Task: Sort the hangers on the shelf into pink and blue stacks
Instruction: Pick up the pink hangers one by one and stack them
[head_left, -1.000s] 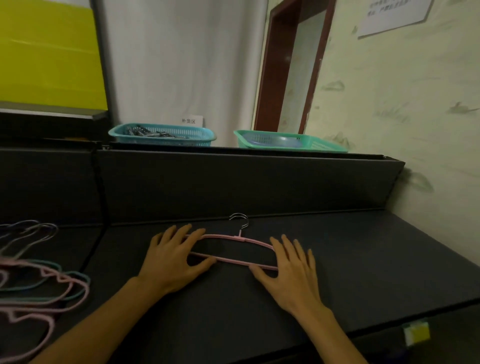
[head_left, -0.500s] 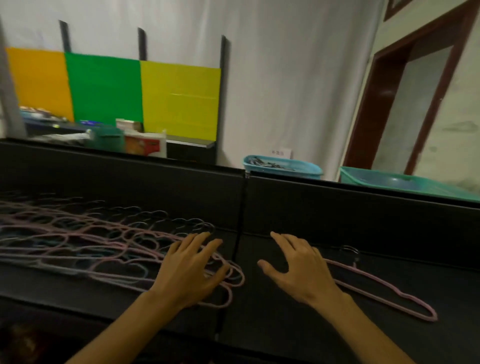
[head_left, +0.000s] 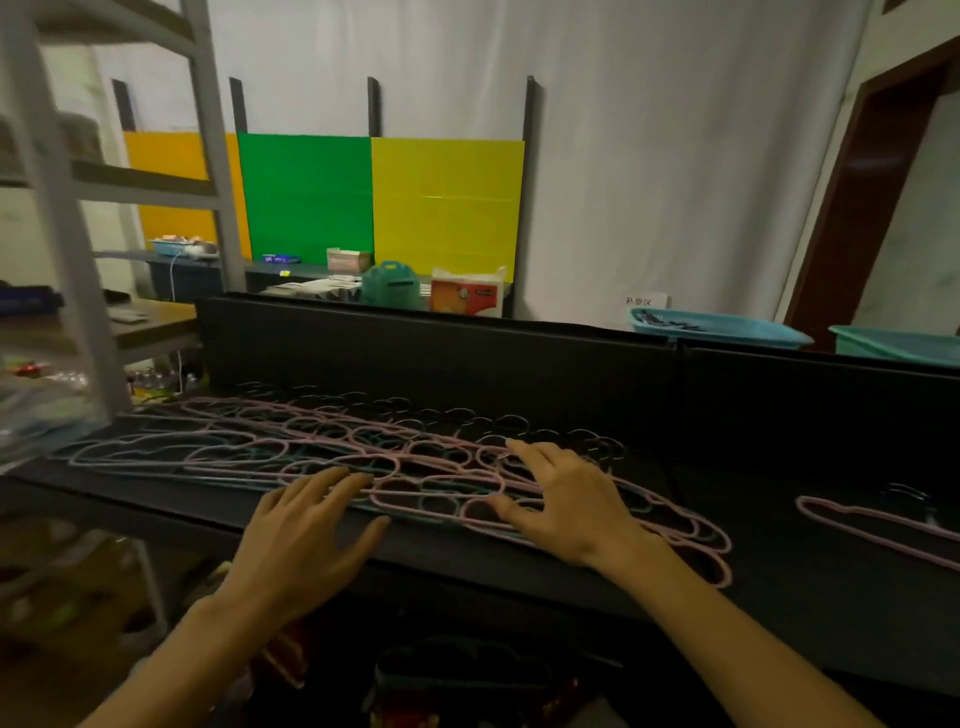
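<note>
A long spread of mixed pink and blue hangers (head_left: 291, 447) lies across the black shelf (head_left: 779, 582). My left hand (head_left: 306, 535) hovers over the near edge of the spread, fingers straight and apart. Farther right, my right hand (head_left: 566, 499) rests on the pile with its fingers spread over pink hangers; it grips nothing that I can see. A single pink hanger (head_left: 872, 525) lies alone on the shelf at the right, apart from both hands.
A black back wall (head_left: 467, 358) rises behind the shelf. Two teal baskets (head_left: 717, 330) stand beyond it at the right. A grey metal rack (head_left: 67, 249) stands at the left. Boxes and a green container (head_left: 389, 283) sit on a far shelf.
My view has swung left from the single pink hanger to the mixed pile. Both hands left that hanger and moved left, and now lie over the pile.
</note>
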